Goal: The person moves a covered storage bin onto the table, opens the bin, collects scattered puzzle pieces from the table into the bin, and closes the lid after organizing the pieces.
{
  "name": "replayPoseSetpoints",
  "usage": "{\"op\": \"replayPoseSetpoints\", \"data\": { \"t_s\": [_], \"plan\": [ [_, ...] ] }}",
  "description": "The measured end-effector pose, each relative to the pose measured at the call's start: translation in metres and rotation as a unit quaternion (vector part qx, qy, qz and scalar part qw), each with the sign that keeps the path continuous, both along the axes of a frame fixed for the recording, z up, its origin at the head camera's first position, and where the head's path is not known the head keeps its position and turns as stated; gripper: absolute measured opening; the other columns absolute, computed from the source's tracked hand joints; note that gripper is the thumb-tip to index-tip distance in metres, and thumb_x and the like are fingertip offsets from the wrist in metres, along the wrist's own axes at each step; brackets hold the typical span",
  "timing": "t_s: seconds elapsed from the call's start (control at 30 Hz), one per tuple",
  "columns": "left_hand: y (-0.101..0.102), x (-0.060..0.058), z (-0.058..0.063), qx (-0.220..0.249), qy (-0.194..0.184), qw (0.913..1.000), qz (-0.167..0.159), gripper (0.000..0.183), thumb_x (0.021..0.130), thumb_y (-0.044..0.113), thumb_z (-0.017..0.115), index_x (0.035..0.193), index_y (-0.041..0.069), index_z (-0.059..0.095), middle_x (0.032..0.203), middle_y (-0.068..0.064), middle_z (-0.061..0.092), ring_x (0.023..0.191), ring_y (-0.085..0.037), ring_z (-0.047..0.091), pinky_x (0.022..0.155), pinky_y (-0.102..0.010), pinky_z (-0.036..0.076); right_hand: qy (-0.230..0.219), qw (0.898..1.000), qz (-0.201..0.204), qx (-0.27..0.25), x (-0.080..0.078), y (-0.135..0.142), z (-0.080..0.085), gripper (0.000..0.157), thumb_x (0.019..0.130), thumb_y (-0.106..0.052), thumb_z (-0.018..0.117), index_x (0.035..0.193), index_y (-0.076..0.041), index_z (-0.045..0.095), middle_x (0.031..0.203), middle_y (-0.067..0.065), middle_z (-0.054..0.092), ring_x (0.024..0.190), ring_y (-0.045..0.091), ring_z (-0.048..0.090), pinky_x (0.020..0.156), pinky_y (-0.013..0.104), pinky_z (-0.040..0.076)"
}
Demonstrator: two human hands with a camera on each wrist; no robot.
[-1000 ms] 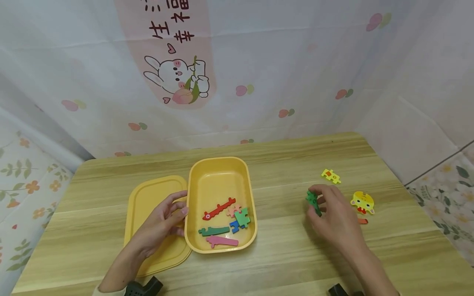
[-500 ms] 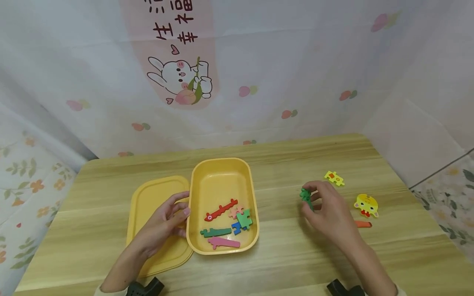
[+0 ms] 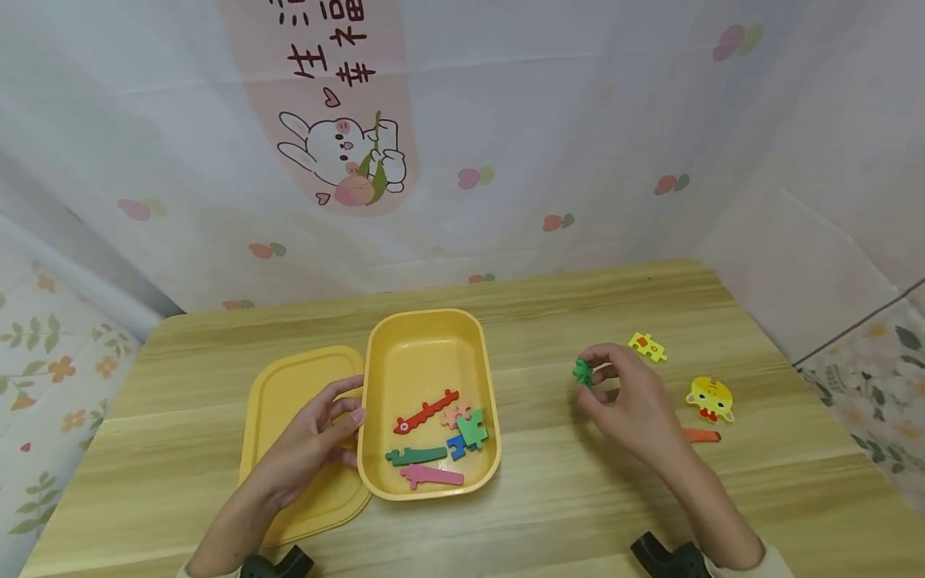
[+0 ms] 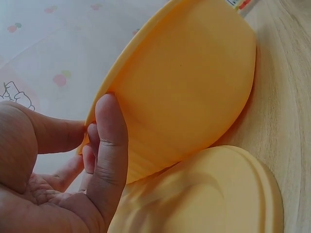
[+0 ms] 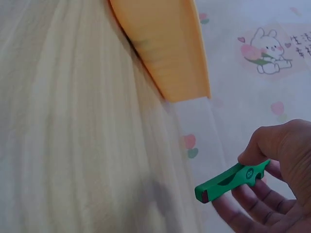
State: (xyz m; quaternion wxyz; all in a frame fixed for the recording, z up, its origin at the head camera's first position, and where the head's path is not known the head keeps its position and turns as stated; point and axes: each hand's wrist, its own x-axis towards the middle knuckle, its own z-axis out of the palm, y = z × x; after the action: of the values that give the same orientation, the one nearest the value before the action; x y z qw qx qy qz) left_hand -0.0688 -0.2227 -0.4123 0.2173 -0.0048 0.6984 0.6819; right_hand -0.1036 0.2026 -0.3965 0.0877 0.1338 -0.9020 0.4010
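Observation:
My left hand (image 3: pixel 311 441) rests its fingertips against the left rim of a yellow box (image 3: pixel 426 361). In the left wrist view, one finger lies along the box's outer wall (image 4: pixel 189 82). Inside the box lie a red strip-shaped piece (image 3: pixel 426 412), a dark green piece (image 3: pixel 417 457), a pink piece (image 3: pixel 432 475) and several jigsaw-edged pieces, including a light green one (image 3: pixel 472 429). My right hand (image 3: pixel 629 401), right of the box, pinches a slim green puzzle piece (image 5: pixel 233 179) between thumb and fingers. This piece has a ring mark and notched edge, and is held above the table.
A yellow lid (image 3: pixel 318 502) lies left of the box, partly under my left hand. On the right of the wooden table (image 3: pixel 535 514) are a yellow puzzle piece (image 3: pixel 647 347), a yellow animal-head piece (image 3: pixel 711 399) and an orange piece (image 3: pixel 701 435). A printed curtain (image 3: pixel 506 96) hangs behind.
My right hand has moved left toward the box with the green puzzle piece, which has turned in the fingers. My left hand stays at the box rim.

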Motion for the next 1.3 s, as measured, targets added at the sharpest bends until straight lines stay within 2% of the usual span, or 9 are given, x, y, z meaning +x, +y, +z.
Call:
{"op": "replayPoseSetpoints", "data": {
  "t_s": [0.27,0.47,0.73,0.93,1.03,1.2,1.3],
  "plan": [
    [0.0,-0.001,0.0,-0.005,-0.01,0.9999,0.004,0.067,0.11,0.02,0.058,0.166,0.01,0.023,0.124,-0.003,0.055,0.099,-0.015,0.066,0.072,-0.034,0.066,-0.017,0.998,0.019,-0.061,-0.013,-0.01,0.008,0.037,0.09,0.005,0.075,0.122,-0.009,0.064,0.112,0.007,0.068,0.096,0.006,0.066,0.073,0.021,0.063],
    [0.003,-0.002,-0.002,0.009,-0.008,0.9999,0.0,0.066,0.11,0.02,0.058,0.166,0.011,0.023,0.126,-0.002,0.058,0.1,-0.015,0.066,0.072,-0.033,0.066,-0.027,0.995,0.029,-0.094,-0.015,-0.015,0.013,0.035,0.09,0.004,0.073,0.122,-0.007,0.063,0.113,0.007,0.067,0.095,0.005,0.066,0.072,0.024,0.064],
    [-0.001,-0.003,-0.003,0.018,-0.007,0.9998,-0.007,0.068,0.11,0.019,0.057,0.167,0.012,0.019,0.123,0.0,0.06,0.098,-0.013,0.066,0.069,-0.03,0.065,-0.073,0.982,0.046,-0.165,-0.017,-0.023,0.01,0.034,0.096,0.0,0.073,0.127,-0.002,0.06,0.12,0.007,0.06,0.099,0.007,0.068,0.072,0.025,0.064],
    [0.0,-0.003,-0.003,0.02,-0.012,0.9996,-0.013,0.069,0.11,0.019,0.057,0.167,0.013,0.018,0.123,0.0,0.062,0.098,-0.013,0.067,0.07,-0.031,0.065,-0.126,0.97,0.025,-0.204,-0.013,-0.029,0.01,0.038,0.099,-0.007,0.073,0.133,0.0,0.056,0.124,0.006,0.059,0.103,0.008,0.068,0.077,0.025,0.064],
    [0.001,-0.003,-0.003,0.02,-0.007,0.9997,-0.013,0.069,0.11,0.019,0.057,0.167,0.012,0.019,0.12,0.002,0.06,0.097,-0.012,0.065,0.07,-0.031,0.065,-0.162,0.957,0.022,-0.241,-0.013,-0.031,0.011,0.039,0.1,-0.009,0.071,0.134,-0.001,0.053,0.121,0.004,0.059,0.103,0.009,0.068,0.082,0.029,0.065],
    [-0.001,-0.001,-0.003,0.02,0.006,0.9997,-0.01,0.067,0.11,0.017,0.057,0.165,0.01,0.02,0.115,0.004,0.056,0.094,-0.01,0.065,0.069,-0.032,0.065,-0.223,0.921,0.042,-0.316,-0.014,-0.036,0.01,0.038,0.102,-0.011,0.069,0.135,-0.003,0.05,0.117,0.001,0.056,0.096,0.009,0.068,0.088,0.034,0.066],
    [-0.002,-0.001,-0.002,0.019,0.01,0.9997,-0.011,0.065,0.11,0.016,0.057,0.164,0.01,0.021,0.115,0.004,0.056,0.094,-0.01,0.066,0.069,-0.032,0.066,-0.234,0.913,0.045,-0.331,-0.015,-0.038,0.011,0.039,0.102,-0.012,0.068,0.135,-0.003,0.05,0.117,0.001,0.055,0.096,0.009,0.068,0.09,0.035,0.066]
  ]
}}
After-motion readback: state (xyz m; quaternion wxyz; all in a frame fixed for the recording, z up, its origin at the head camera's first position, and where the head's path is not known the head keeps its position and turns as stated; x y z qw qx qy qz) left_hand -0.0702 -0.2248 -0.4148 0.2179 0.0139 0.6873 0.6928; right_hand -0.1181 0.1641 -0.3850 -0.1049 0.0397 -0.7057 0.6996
